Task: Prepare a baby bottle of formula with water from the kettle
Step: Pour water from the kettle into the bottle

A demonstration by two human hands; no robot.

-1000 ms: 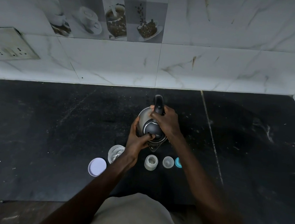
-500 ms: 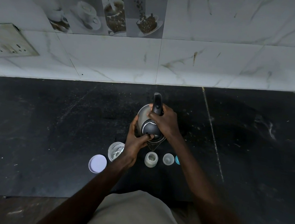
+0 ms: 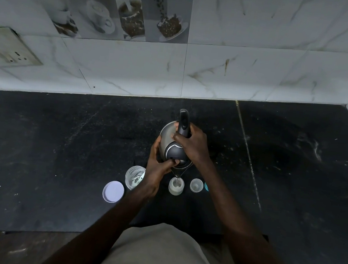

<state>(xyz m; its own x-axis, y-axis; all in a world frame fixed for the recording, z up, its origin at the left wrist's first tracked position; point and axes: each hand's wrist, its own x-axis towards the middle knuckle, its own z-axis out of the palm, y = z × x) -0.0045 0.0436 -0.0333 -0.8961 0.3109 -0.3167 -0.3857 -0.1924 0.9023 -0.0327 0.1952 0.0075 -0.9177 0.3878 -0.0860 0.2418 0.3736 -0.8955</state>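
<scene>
The kettle point(image 3: 172, 144) is held tilted above the black counter point(image 3: 35, 159), about midway between the back edge, where the wall point(image 3: 240, 78) begins, and the near edge by the person's body. The right hand point(image 3: 191, 144) is closed round the dark handle point(image 3: 183, 120), with the fingers wrapped fully on it. The left hand point(image 3: 157, 169) holds the kettle from its left side: the fingers curve round the steel body and the thumb presses on the dark top, close to the spout point(image 3: 178, 171). The spout points down toward the near edge. A thin stream of water point(image 3: 177, 176) falls from it into the bottle point(image 3: 176, 186), which stands upright and open directly below, not touching the spout.

The small things make a row parallel to the near edge. The jar point(image 3: 135, 177) stands just left of the bottle, partly behind the left wrist. The white lid point(image 3: 113, 191) lies flat further left, a little nearer the edge. Right of the bottle stands a clear cap point(image 3: 196, 185), and beside it a teal piece point(image 3: 206, 186) – mostly hidden by the right forearm, so I cannot tell what it is.

Left of the lid, a broad stretch of open counter runs to the picture's left side. On the right, beyond the pale seam point(image 3: 248, 153) that crosses from the back edge toward the near edge, open surface reaches to the back right corner, where the wall turns. Behind the kettle, a strip of counter lies open up to the back edge. A socket plate point(image 3: 6, 49) sits on the wall at far left.
</scene>
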